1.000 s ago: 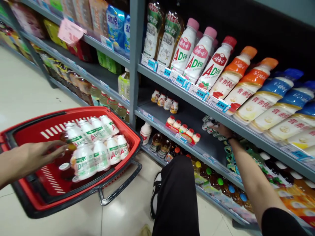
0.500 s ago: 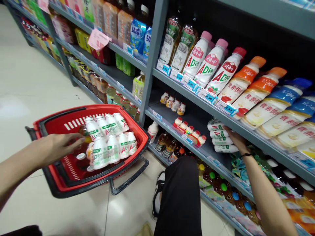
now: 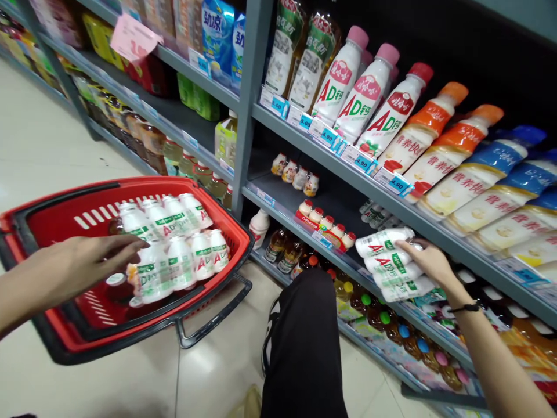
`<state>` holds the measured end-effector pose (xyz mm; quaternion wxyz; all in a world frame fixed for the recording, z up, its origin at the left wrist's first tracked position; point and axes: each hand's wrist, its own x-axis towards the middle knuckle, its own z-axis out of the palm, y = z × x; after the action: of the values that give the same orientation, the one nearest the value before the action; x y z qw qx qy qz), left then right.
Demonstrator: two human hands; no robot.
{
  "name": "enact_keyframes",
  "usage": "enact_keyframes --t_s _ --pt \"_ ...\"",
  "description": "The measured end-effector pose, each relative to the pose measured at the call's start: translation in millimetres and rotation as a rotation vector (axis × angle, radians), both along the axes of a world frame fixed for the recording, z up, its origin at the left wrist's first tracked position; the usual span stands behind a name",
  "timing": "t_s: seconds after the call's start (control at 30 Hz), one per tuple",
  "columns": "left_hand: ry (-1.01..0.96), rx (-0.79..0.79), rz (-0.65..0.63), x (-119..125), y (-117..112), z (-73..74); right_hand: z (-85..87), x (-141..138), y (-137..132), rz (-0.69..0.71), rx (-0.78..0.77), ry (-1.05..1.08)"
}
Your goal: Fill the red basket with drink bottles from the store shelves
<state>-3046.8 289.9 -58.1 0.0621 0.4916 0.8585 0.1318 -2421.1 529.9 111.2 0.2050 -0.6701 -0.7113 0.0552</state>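
My right hand (image 3: 429,261) grips a shrink-wrapped pack of small white milk drink bottles (image 3: 391,264) with green and red lettering. The pack is tilted on its side in front of the lower shelf's edge. Over the red shopping basket (image 3: 78,342), my left hand (image 3: 104,255) has its fingers stretched out and holds nothing. Its fingertips overlap the near bottles; whether they touch cannot be told. Inside the basket, similar white bottle packs (image 3: 174,261) stand in two rows. A dark bottle with a white cap (image 3: 116,284) lies partly hidden beside them.
A grey shelf unit (image 3: 246,104) runs along the right and back. Large AD drink bottles (image 3: 357,104) line its upper shelf. Small red-capped bottles (image 3: 324,223) sit on the lower shelf. My bent knee (image 3: 308,325) is between basket and shelf. The basket's black handle (image 3: 217,310) sticks out sideways.
My right hand has drawn the pack of milk drink bottles out from the shelf, toward me. The view has shifted a little, and the basket appears further left. My left hand stays over the basket.
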Motion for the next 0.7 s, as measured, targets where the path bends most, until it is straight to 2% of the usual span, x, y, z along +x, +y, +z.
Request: enact_keyframes --t_s 0.07,0.13,0.23,0.37,0.5,0.6,0.63,0.7 --pt "-0.004 -0.117 -0.036 0 1 6.9 -0.7 -12 -15 0.095 -0.03 0.019" --pt "0.007 -0.141 -0.038 10 1 12.7 -0.8 -28 -29 0.22 -0.025 0.013" --pt "-0.027 -0.107 -0.105 41 5 19.4 2.3 -60 -49 0.404 -0.019 -0.025" --pt "-0.127 -0.068 -0.283 91 12 22.5 7.1 -112 -70 0.63 -0.008 -0.029" --pt "-0.487 0.114 -0.457 127 3 27.4 5.3 -170 -84 0.84 0.045 -0.009" --pt "-0.803 0.272 -0.641 141 -8 36.1 0.2 -219 -97 0.983 0.065 -0.009" --pt "-0.869 0.326 -0.66 142 -11 38.1 -2.0 -236 -101 1.032 0.068 -0.006" --pt "-0.918 0.425 -0.605 138 -14 39.3 -7.5 -271 -108 1.117 0.07 -0.003"
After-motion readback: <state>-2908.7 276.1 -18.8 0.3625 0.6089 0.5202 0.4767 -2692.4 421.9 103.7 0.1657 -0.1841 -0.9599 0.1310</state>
